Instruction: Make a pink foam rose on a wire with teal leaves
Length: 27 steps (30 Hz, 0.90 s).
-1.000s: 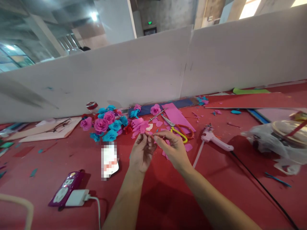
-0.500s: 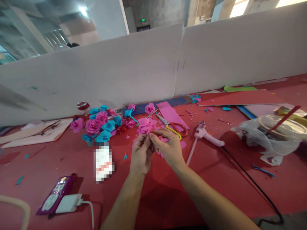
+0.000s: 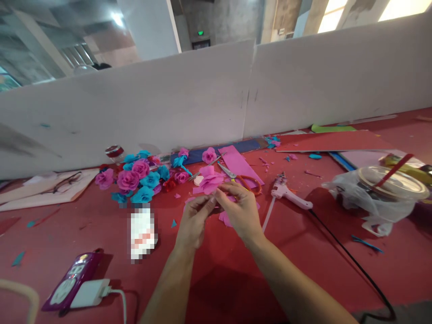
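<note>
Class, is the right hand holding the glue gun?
No, the glue gun lies on the red table while the right hand is at the pink flower.

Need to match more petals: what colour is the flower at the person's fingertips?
The flower is bright pink; it shows best in the head view.

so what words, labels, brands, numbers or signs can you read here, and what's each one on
No text is readable.
Green lit sign in the background: too small.
Purple power strip: any markings are too small and blurred.
White-and-red patch on the table: pixelated, nothing readable.
Pink glue gun: no legible lettering.
Loose-petalled pink paper flower: no lettering visible.
</note>
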Each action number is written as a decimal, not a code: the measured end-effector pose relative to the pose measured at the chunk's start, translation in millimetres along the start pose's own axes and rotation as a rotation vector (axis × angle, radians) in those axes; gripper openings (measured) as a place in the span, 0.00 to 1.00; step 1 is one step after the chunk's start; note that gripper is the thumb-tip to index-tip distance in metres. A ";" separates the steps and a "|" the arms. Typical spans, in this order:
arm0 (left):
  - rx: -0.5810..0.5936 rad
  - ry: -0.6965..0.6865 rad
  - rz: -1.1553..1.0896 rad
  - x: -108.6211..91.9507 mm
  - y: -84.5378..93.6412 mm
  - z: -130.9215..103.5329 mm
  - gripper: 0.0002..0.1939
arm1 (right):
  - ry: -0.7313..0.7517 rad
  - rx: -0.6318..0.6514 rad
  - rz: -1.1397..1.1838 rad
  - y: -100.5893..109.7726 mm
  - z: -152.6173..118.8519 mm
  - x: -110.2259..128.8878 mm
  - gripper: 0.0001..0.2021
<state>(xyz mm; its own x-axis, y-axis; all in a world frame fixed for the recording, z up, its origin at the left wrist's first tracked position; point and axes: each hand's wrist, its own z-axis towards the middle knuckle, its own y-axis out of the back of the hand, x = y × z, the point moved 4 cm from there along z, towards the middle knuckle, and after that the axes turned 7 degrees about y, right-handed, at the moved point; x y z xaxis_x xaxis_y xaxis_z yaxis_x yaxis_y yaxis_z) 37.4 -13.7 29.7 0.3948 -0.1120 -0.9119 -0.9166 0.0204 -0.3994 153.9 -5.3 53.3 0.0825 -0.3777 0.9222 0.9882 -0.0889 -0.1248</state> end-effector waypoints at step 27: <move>-0.077 0.022 -0.257 2.4 9.8 11.2 0.04 | -0.433 0.112 0.655 -32.0 -11.5 -26.3 0.13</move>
<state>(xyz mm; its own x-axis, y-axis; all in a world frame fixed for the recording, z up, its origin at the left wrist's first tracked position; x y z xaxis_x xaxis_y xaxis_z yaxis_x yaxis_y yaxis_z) 30.1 -2.7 22.5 0.6146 -0.1251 -0.7788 -0.7888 -0.0866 -0.6085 118.6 -3.1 28.8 0.6718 0.0733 0.7371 0.7265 0.1290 -0.6749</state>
